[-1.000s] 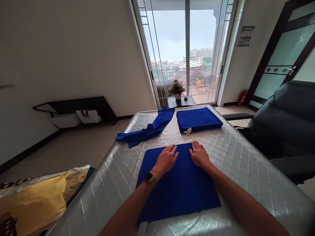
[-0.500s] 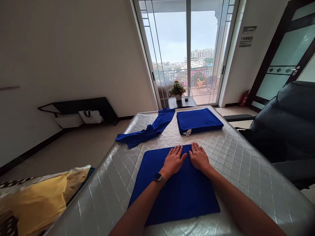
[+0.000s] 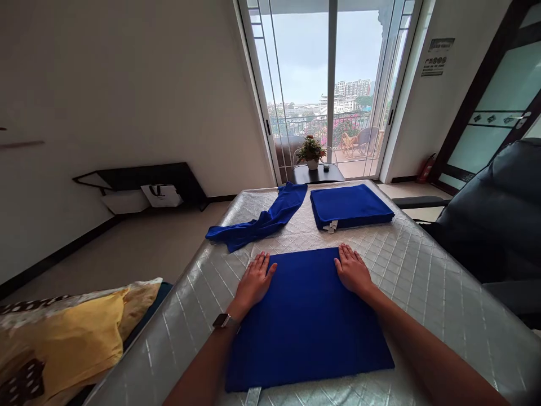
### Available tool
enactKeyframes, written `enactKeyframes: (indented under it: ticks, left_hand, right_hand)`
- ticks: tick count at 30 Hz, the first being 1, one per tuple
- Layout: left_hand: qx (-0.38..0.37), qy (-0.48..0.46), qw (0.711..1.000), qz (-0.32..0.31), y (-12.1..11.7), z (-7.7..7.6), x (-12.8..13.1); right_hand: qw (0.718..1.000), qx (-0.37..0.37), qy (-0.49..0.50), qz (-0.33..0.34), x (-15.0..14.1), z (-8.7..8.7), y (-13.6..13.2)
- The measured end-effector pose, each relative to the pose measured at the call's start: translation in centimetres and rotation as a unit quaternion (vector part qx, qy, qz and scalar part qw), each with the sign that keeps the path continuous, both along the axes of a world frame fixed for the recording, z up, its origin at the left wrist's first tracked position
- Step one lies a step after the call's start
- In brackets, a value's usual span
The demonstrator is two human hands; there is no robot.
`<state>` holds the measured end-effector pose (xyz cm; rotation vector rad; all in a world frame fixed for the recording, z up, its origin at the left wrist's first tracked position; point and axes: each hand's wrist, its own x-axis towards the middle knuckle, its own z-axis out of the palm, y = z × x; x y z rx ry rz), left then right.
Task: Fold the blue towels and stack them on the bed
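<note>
A folded blue cloth (image 3: pixel 308 321) lies flat in front of me, with a pale tag showing at its near edge. My left hand (image 3: pixel 255 279) rests on its far left corner, palm down and fingers stretched out; a watch (image 3: pixel 221 321) is on that wrist. At the far right corner lies my right hand (image 3: pixel 353 268), also flat with the fingers extended. Beyond the hands sits a stack of folded blue cloth (image 3: pixel 350 206) with tags at its front edge. To its left a loose, crumpled blue cloth (image 3: pixel 264 220) stretches across the surface.
Everything blue lies on a silver quilted cover (image 3: pixel 177 349). A yellow cushion (image 3: pixel 84 338) is at the lower left, and a black chair (image 3: pixel 502 208) stands on the right. Past the far edge are a small table (image 3: pixel 319 173) with a flower pot (image 3: pixel 311 155) and a sliding glass door.
My left hand has slid left from the cloth's middle to its far left corner. The right hand stays at the right corner. The view has shifted slightly.
</note>
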<state>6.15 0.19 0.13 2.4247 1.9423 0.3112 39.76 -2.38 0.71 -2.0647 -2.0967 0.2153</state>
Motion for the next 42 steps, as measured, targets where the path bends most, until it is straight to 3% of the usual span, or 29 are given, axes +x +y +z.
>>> enactKeyframes:
  ticks: [16, 23, 27, 37, 42]
  left_hand:
    - [0.043, -0.02, 0.999, 0.001, -0.4, -0.6, 0.2]
    - [0.046, -0.026, 0.999, -0.001, -0.7, -0.2, 0.4]
    - [0.033, -0.039, 0.999, 0.012, -0.8, 0.1, 0.5]
    - [0.023, -0.048, 0.998, 0.015, -1.0, 0.9, 0.7]
    - [0.063, -0.013, 0.998, 0.022, -1.1, 1.1, 0.9]
  right_hand:
    - [1.0, -0.006, -0.026, -0.001, -0.2, -0.1, 0.0]
    - [0.999, -0.03, -0.028, 0.013, 0.0, 0.7, -0.4]
    - [0.999, 0.0, -0.017, 0.035, -0.2, 1.4, -1.7]
    - [0.999, -0.025, -0.023, 0.03, -0.2, 0.4, -3.0]
    - [0.999, -0.023, -0.014, 0.027, -0.3, 0.7, -3.1]
